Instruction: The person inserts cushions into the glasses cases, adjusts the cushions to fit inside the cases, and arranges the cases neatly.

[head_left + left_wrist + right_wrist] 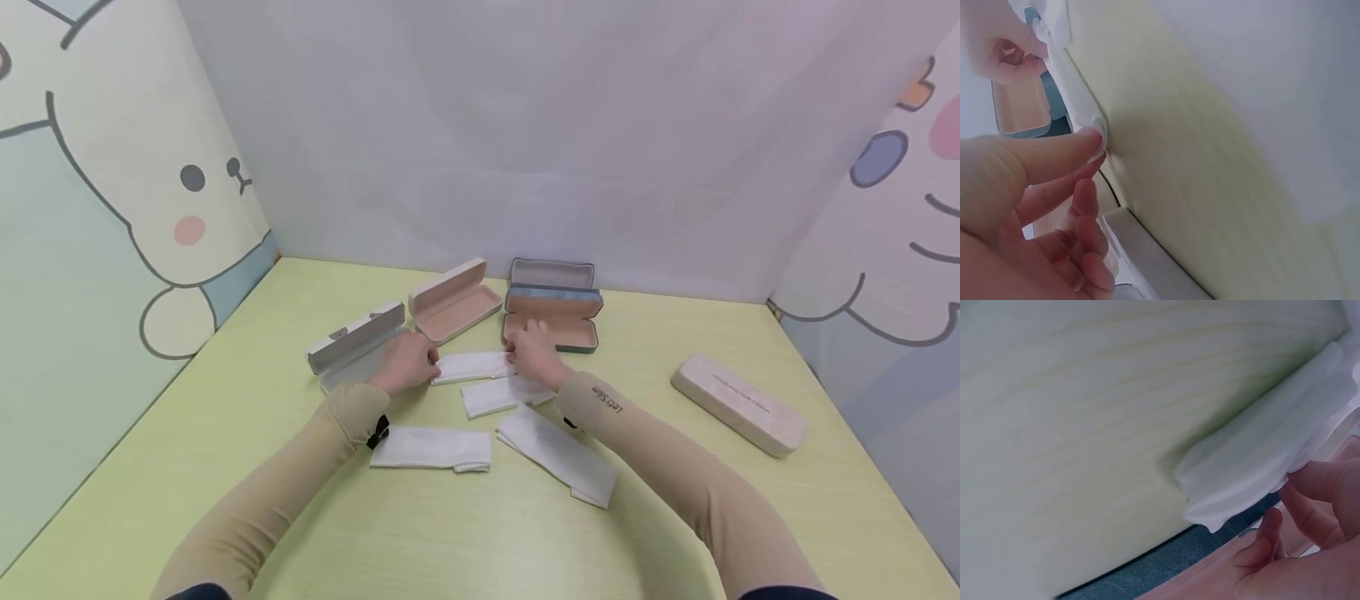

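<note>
A folded white cloth (474,367) lies crosswise in front of the glasses cases. At its left end, the thumb and index finger of my left hand (408,361) pinch the edge; the left wrist view shows this grip on the cloth (1079,94). My right hand (536,357) pinches the cloth near its other end, thumb against index finger, as the cloth (1260,437) in the right wrist view shows. Just below is a second folded white cloth (498,395), partly overlapped by the right hand's side. Two more folded cloths lie nearer: one level (431,448), one slanted (558,454).
Behind the hands stand several open glasses cases: a pale grey one (356,337) at left, a cream one (457,302) with pink lining, a dark blue one (553,329), and a grey-lined one (551,272) at the back. A closed pink case (738,404) lies at right.
</note>
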Action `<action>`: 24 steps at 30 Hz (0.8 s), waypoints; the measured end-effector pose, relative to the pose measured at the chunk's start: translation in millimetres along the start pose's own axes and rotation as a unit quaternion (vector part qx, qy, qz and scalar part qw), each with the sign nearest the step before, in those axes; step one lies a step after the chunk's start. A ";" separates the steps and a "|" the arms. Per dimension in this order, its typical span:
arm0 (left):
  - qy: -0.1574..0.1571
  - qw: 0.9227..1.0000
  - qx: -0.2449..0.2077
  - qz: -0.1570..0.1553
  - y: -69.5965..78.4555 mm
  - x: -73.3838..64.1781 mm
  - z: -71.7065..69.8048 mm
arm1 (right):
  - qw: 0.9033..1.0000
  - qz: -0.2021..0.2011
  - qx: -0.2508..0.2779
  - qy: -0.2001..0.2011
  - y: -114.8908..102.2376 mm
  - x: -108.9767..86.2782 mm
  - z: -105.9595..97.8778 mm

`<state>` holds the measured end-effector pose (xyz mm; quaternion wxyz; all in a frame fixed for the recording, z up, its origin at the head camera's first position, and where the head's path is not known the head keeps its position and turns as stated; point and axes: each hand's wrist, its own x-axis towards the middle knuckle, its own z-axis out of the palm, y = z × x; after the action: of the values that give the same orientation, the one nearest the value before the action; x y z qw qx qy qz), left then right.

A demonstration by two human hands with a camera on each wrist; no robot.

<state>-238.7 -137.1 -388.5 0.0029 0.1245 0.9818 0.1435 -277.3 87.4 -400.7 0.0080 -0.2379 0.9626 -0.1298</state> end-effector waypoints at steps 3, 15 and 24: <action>-0.006 1.000 -0.016 0.017 -0.3 -1.0 -1.3 | 1.000 -0.005 0.005 0.007 0.3 -1.9 1.5; -0.031 0.989 -0.146 -0.005 2.5 1.4 3.3 | 0.998 -0.043 0.029 0.047 4.8 -18.8 -10.8; 0.033 0.972 -0.233 -0.005 9.7 11.4 -12.5 | 0.994 -0.012 0.064 0.087 14.8 -27.2 -41.7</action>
<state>-248.0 -128.8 -373.4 0.0004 0.1112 0.9214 0.3723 -263.1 122.8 -365.5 -0.0618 -0.2364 0.9465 -0.2109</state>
